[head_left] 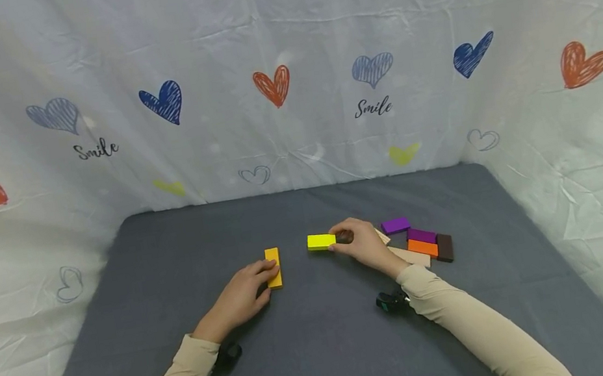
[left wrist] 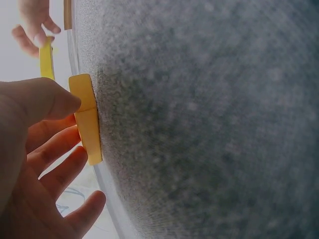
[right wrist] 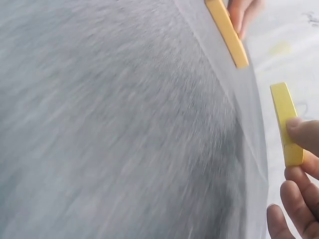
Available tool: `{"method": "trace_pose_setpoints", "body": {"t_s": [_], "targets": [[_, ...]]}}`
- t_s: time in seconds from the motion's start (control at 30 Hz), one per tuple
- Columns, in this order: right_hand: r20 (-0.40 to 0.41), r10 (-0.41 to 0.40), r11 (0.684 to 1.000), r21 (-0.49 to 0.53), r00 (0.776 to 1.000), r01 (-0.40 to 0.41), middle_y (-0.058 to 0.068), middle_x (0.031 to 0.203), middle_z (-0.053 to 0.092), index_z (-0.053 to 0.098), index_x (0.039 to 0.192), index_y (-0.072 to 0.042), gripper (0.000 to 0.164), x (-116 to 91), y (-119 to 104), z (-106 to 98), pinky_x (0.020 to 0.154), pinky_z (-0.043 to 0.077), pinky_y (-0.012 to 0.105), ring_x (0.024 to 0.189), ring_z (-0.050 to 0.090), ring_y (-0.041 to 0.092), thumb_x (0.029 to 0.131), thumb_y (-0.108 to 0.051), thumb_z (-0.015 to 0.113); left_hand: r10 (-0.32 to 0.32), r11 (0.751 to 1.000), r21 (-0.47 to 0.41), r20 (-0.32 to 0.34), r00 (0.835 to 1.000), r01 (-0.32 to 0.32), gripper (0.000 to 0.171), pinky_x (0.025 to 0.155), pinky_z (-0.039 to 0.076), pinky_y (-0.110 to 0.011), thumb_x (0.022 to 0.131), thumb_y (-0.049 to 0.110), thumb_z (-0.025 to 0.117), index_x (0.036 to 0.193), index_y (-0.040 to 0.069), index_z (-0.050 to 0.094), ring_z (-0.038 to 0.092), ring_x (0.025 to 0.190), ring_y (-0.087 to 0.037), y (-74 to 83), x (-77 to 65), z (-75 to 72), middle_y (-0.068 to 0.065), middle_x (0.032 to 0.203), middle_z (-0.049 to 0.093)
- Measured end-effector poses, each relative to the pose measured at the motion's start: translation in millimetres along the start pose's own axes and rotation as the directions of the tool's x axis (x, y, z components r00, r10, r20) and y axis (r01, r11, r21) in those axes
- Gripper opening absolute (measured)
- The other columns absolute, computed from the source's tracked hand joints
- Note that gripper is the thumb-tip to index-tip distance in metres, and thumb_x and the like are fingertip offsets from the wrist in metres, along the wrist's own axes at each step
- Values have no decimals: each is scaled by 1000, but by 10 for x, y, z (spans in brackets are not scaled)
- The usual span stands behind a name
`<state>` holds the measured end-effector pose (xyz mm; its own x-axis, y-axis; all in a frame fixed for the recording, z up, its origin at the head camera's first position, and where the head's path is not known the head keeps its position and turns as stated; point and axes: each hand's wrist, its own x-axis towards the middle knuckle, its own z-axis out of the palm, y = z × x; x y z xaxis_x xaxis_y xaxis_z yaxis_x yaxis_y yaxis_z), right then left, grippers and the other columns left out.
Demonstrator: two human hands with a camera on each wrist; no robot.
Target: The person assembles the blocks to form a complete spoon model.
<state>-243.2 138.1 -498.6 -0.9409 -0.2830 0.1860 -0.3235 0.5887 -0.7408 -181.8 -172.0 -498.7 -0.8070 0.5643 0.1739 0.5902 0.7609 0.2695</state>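
Observation:
In the head view my left hand (head_left: 243,294) is on an orange-yellow block (head_left: 275,279) lying lengthwise away from me on the dark grey table. My left thumb (left wrist: 62,102) meets the block in the left wrist view, with the other fingers spread around its far side. To the right, my right hand (head_left: 367,246) pinches a bright yellow block (head_left: 320,242) near one end between thumb and fingers. The right wrist view shows this yellow block (right wrist: 284,112) raised, apart from the orange-yellow one (right wrist: 229,37). A brown patch shows between the right fingers; its nature is unclear.
Beyond the right hand lie two purple blocks (head_left: 396,225), an orange block (head_left: 423,249), a dark brown block (head_left: 444,248) and pale wooden blocks (head_left: 410,256), partly hidden by that hand. White cloth (head_left: 301,37) printed with hearts hangs around the table (head_left: 326,342).

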Motion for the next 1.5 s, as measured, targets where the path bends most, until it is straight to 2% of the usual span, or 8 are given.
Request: {"method": "trace_pose_setpoints", "body": {"t_s": [0.3, 0.57, 0.77, 1.1, 1.5], "targets": [[14, -45, 999, 2, 999, 45, 3, 106, 70, 74, 113, -14, 32, 204, -156, 217, 79, 54, 28, 89, 63, 15, 83, -25, 80, -4, 1000, -2, 5, 1000, 4, 48, 107, 46, -50, 92, 15, 69, 138, 7, 58, 55, 129, -33, 6, 20, 0, -11, 143, 55], [15, -63, 998, -17, 998, 63, 5, 108, 69, 73, 114, -12, 33, 373, -273, 383, 82, 56, 33, 92, 65, 18, 84, -24, 79, 0, 1000, 3, -4, 1000, 0, 48, 105, 48, -49, 90, 14, 72, 136, 6, 60, 57, 127, -32, -3, 28, -3, -10, 140, 57], [28, -50, 998, -37, 998, 51, 5, 107, 69, 73, 115, -12, 32, 495, -334, 549, 82, 55, 31, 91, 65, 17, 85, -25, 78, 11, 1000, 6, -6, 1000, -11, 47, 105, 48, -49, 90, 14, 71, 136, 6, 60, 58, 125, -31, -9, 32, 0, -11, 138, 58], [63, 0, 1000, -15, 998, 1, 5, 108, 68, 72, 118, -13, 32, 632, -409, 744, 80, 54, 28, 91, 63, 17, 88, -24, 75, 13, 1000, 5, -4, 1000, -13, 47, 105, 48, -49, 91, 14, 71, 136, 6, 60, 58, 125, -31, -17, 31, 13, -11, 139, 58], [82, 22, 1000, -10, 996, -21, 6, 111, 69, 71, 119, -12, 33, 702, -432, 850, 83, 55, 31, 95, 65, 19, 89, -26, 74, -10, 1000, 4, 9, 1000, 10, 48, 107, 46, -49, 91, 15, 71, 137, 8, 60, 57, 127, -31, -8, 34, 2, -10, 139, 58]]}}
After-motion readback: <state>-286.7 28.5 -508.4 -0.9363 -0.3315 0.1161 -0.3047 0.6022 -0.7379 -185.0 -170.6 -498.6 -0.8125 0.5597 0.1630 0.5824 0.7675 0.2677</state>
